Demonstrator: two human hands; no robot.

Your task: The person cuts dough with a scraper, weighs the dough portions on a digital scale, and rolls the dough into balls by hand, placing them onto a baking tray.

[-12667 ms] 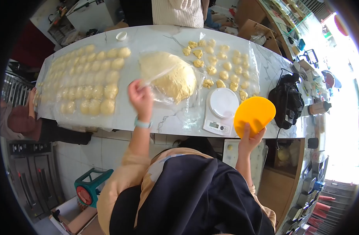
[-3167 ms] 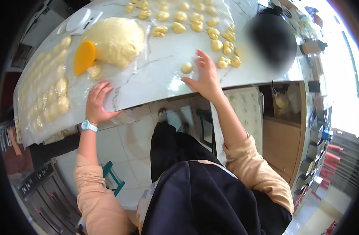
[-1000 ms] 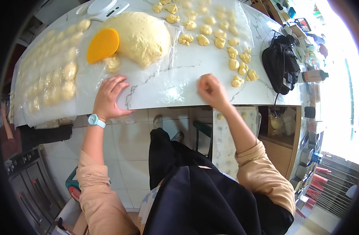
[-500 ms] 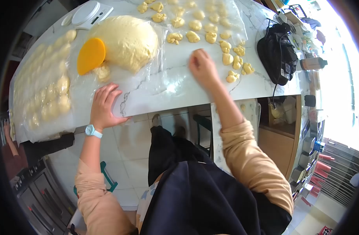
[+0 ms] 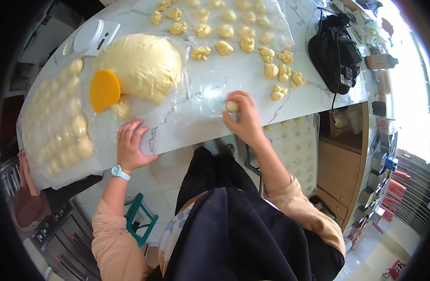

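My right hand [image 5: 246, 121] is curled around a small, smooth dough ball [image 5: 232, 107] on the marble table [image 5: 177, 122], near its front edge. The ball shows between the thumb and the fingers. My left hand [image 5: 132, 146], with a pale blue watch on the wrist, rests on the table edge, thumb spread from the fingers, holding nothing. Beyond it sits a large mound of dough [image 5: 142, 63] on plastic film, with a yellow scraper [image 5: 105, 91] leaning against it and a small dough piece [image 5: 122, 108] beside it. Rough dough lumps [image 5: 279, 92] lie scattered farther right.
Rounded dough balls lie under plastic film [image 5: 60, 126] at the left, and more under film [image 5: 229, 16] at the back. A white scale [image 5: 95, 37] stands at the back left, a black bag [image 5: 336, 54] at the right. Another person's hand [image 5: 23, 161] shows far left.
My right hand, a closed fist half a second ago, has loosened, and a dough ball now shows in it. The view has shifted; my left hand stays at the table edge.
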